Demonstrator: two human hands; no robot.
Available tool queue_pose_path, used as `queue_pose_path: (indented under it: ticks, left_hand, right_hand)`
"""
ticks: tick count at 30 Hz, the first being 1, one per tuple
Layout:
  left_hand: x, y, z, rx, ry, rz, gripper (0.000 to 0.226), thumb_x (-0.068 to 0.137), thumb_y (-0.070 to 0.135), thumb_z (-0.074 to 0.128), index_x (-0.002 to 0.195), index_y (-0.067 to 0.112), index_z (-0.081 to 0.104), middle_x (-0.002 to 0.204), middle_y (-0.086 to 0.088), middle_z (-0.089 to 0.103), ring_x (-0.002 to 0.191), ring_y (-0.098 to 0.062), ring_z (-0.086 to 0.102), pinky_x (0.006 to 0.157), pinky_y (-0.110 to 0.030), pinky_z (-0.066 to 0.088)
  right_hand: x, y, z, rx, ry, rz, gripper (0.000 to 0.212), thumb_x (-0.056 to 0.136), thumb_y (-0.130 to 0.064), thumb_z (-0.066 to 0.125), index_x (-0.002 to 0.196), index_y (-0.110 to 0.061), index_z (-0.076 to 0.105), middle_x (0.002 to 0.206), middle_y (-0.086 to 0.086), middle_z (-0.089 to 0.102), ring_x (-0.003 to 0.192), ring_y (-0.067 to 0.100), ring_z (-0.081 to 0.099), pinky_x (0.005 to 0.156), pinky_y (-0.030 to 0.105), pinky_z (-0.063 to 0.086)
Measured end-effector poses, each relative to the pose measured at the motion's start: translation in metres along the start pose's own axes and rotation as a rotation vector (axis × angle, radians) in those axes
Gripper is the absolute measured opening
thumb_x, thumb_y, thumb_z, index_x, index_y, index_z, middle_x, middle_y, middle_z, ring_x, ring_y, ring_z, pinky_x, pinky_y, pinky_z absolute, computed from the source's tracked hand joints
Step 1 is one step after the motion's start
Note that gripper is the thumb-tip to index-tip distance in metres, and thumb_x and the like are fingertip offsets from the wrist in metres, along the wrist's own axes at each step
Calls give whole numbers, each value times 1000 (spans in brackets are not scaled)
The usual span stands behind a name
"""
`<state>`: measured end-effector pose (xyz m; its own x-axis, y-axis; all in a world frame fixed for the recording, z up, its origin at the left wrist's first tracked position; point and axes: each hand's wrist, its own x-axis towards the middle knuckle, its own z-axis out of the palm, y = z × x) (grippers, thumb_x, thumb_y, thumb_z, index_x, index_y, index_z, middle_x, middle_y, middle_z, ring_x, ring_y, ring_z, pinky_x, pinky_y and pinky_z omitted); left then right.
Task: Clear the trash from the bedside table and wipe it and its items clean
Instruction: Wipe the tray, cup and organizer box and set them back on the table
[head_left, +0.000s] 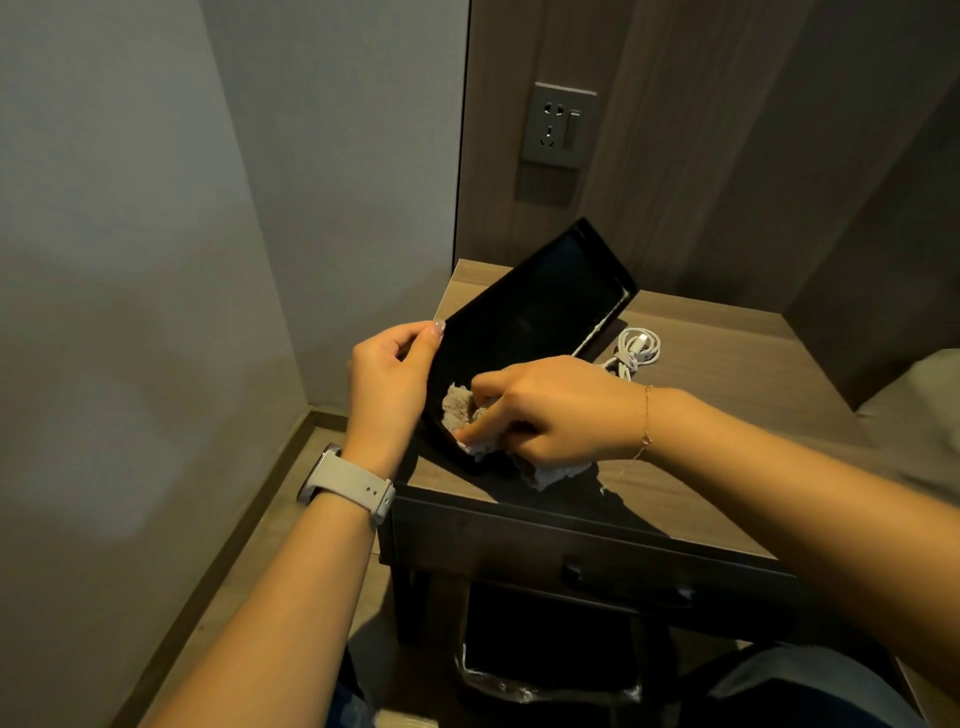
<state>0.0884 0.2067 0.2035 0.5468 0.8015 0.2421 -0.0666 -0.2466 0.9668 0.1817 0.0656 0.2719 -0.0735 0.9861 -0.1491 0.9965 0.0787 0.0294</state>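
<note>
Nearest the camera, below the bedside table (691, 364), a dark bin (545, 644) with a clear liner stands on the floor under the drawer; what lies inside it is too dark to tell.

Above it, over the table's near left corner, both hands work on a black tablet (530, 322). The left hand (389, 384) grips the tablet's left edge, thumb on the screen side at the upper part of that edge, fingers curled behind. The right hand (550, 410) is closed around a crumpled grey cloth (462, 410) and presses it against the screen's lower end; more cloth trails out under the palm toward 5 o'clock.

The tablet is tilted up, its near end low by the table top and its far end raised. Its long axis runs from about 7 o'clock to 1 o'clock. From the cloth, the uncovered screen stretches away toward 1 o'clock, so the coming stroke probably has to travel along that line while the left hand steadies the edge. The right hand is the nearer one to that dark surface.

Beyond the right wrist, at about 2 o'clock from the cloth, a coiled white cable (636, 349) lies on the table just beside the tablet's far edge. Farther back, a wall socket (561, 124) sits on the wood panel at 12 o'clock.
</note>
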Motion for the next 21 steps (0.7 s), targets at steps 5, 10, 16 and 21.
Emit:
queue_pose_path:
  ticks: [5,10,16,21]
  left_hand:
    - [-2,5,1,-15,-12,55,27,94,31,57,113,17,70,104,4,71,101,-11,65,89,-40,55]
    - [-7,10,-6,-47,-4,109,22,94,24,58,113,20,69,106,7,70,104,-8,64,88,-21,52]
    - [-26,19,-5,-76,-56,107,25,93,24,58,114,19,69,108,5,71,107,-12,64,96,-43,51]
    - [-53,24,-1,-93,-117,141,25,93,24,56,116,22,67,109,11,69,110,-8,61,93,-32,53]
  right_hand:
    - [-33,22,2,232,201,179,38,92,-18,50,124,-36,60,104,-8,48,88,7,49,72,24,46]
    - [-77,72,11,433,633,617,38,93,-14,50,126,-31,58,96,-5,51,90,13,53,74,29,44]
    - [-103,99,20,456,906,862,38,91,-13,50,124,-27,62,104,8,60,90,13,53,73,21,36]
    - [-119,94,16,202,863,971,38,96,-24,44,133,-32,52,99,-1,49,85,14,49,62,25,42]
